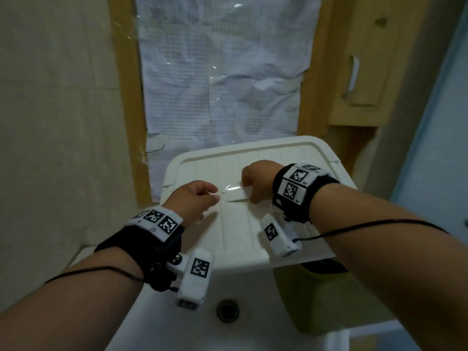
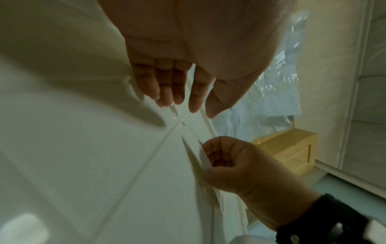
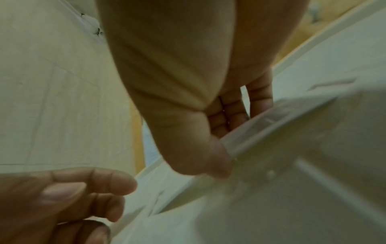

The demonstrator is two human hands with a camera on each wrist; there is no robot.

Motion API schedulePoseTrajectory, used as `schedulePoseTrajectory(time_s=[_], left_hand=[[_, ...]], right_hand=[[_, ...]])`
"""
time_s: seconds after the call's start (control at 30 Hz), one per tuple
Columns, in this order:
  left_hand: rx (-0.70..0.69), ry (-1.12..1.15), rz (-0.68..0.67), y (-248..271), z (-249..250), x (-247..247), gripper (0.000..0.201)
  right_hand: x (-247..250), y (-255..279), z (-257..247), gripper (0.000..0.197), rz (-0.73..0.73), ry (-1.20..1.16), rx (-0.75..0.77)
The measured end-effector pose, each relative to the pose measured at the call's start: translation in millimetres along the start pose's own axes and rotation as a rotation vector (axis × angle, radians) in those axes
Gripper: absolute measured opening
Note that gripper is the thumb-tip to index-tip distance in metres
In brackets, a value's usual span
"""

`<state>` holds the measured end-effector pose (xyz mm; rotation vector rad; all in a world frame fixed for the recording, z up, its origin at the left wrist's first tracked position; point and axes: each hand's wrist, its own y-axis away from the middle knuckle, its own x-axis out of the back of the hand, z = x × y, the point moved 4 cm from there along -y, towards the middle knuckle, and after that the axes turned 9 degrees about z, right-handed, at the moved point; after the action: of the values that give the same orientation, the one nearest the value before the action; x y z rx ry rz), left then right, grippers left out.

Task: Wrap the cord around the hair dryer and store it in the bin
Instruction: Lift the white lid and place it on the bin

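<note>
Nearest to the view are the two forearms with black wrist bands (image 1: 157,224), reaching over a white sink (image 1: 177,312) toward the white ribbed lid (image 1: 278,153) that lies on top of a yellow-green bin (image 1: 329,300). The right hand (image 1: 255,178) pinches a thin flap (image 2: 196,153) in the middle of the lid: its thumb (image 3: 217,158) presses on one side and the curled fingers (image 3: 227,112) are behind it. The left hand (image 1: 197,198) is just beside the same flap, its fingers (image 2: 165,85) rather straight and a little apart, with the tips close to a ridge of the lid and holding nothing. The hair dryer and its cord are not visible in any view; something dark shows under the lid at the bin's mouth, but I cannot tell what it is. I judge that the hands are dealing with the lid, either to open the bin or to close it. The risk I see is that the lid sits crooked, with a corner over the sink, so a one-sided pull on the flap could tip it and let it slide into the sink. The flap looks thin and may bend or tear if it is pulled hard.
</note>
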<state>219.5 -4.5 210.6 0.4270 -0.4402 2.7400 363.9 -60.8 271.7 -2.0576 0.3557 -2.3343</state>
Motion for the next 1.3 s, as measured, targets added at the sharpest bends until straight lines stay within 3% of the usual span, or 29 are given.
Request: schedulePoseTrajectory(time_s=[0.3,0.53,1.0,1.17,1.3], left_hand=[[-0.048,-0.028,-0.174,1.4,55.6,-136.1,0.025],[-0.024,-0.110,-0.235,4.7,68.5,-212.7,0.028],[0.219,-0.225,-0.092,0.3,16.9,-233.1,0.021],[0.273,-0.295,-0.069,-0.3,-2.7,-231.3,0.030],[0.299,-0.291,-0.039,-1.8,-9.6,-231.0,0.030]], right_hand=[[-20.0,52.6,160.7,0.042,-0.062,0.032,-0.156],[-52.6,74.7,242.4,0.041,-0.150,0.040,-0.210],[-127.4,39.8,257.8,0.041,-0.395,0.101,0.072],[-138.7,32.8,266.3,0.048,-0.373,0.030,0.022],[-145.8,30.3,275.3,0.038,-0.376,-0.024,-0.016]])
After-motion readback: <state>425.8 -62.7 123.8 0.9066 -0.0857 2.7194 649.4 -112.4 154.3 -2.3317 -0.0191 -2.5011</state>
